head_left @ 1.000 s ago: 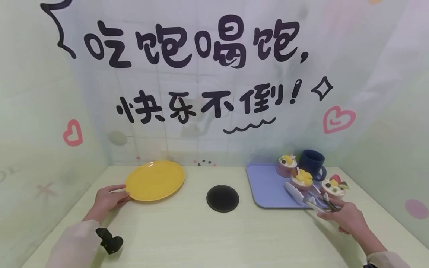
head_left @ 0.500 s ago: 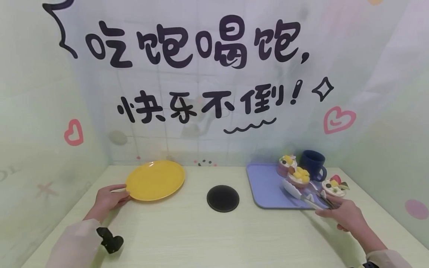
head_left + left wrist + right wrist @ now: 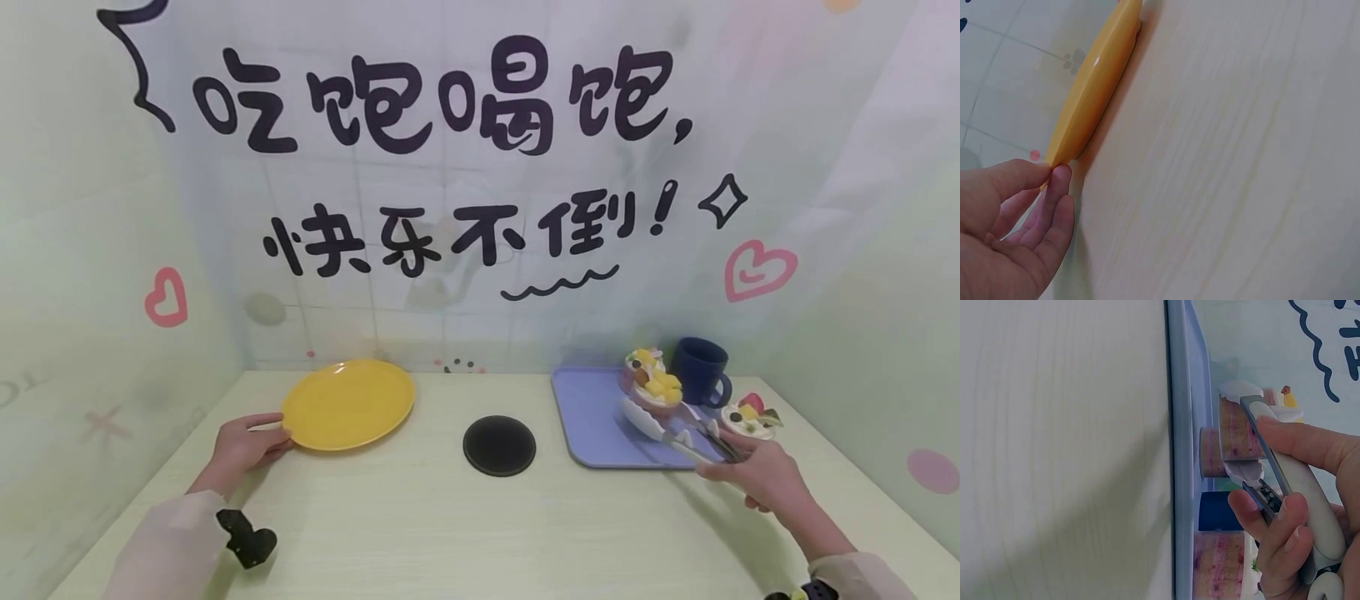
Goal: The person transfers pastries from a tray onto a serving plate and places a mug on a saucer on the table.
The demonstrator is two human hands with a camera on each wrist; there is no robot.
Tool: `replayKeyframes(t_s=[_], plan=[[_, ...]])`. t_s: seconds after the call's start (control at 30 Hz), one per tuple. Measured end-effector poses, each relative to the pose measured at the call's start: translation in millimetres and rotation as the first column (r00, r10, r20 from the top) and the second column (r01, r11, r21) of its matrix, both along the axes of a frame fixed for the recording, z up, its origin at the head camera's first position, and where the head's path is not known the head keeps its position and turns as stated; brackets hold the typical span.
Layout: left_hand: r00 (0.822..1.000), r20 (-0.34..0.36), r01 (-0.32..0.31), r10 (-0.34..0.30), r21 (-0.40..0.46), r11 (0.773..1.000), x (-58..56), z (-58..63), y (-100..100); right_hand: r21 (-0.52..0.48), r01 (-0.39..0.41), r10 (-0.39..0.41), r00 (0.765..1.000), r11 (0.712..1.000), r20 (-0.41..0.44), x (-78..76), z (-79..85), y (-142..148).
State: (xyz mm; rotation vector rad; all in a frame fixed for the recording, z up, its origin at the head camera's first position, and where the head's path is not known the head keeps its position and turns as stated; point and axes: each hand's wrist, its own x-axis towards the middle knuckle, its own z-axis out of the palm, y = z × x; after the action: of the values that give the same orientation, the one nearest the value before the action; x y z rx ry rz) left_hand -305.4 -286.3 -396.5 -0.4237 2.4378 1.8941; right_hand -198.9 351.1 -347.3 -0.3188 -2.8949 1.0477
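The right hand (image 3: 765,475), at the near right, reaches forward and inward with its thumb laid along one arm of the tongs (image 3: 1307,487) and its fingers curled round the other, squeezing them. The left hand (image 3: 243,446), at the left, turns inward and pinches the near left rim of a yellow plate (image 3: 348,406), thumb and fingers on either side of the edge.

Between the white tips of the tongs sits a dessert cup (image 3: 657,400), upright or nearly so, over the purple-blue tray (image 3: 588,425); it appears raised off the surface (the right wrist view shows its base higher than those of its neighbours). Its wall shows pink and tan layers, with white cream and yellow pieces on top.

Just beyond it, farther back on the tray, stands a pink cup (image 3: 641,359) topped with cream and fruit, partly covered by the held one; whether the two touch cannot be told. A dark blue mug (image 3: 697,373) stands at the tray's far right, its handle to the right, its inside too dark to read. Nearer, beside the right hand, is a strawberry-topped cup (image 3: 750,417), also layered pink. A black disc (image 3: 498,446) lies on the pale table (image 3: 450,533) between plate and tray.
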Motion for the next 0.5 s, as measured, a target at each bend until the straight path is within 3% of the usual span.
replayKeyframes(t_s=[0.5], plan=[[1.000, -0.003, -0.002, 0.002, -0.012, 1.000, -1.5, -1.4, -1, 0.005, -0.037, 0.037, 0.999, 0.999, -0.026, -4.1, 3.7, -11]])
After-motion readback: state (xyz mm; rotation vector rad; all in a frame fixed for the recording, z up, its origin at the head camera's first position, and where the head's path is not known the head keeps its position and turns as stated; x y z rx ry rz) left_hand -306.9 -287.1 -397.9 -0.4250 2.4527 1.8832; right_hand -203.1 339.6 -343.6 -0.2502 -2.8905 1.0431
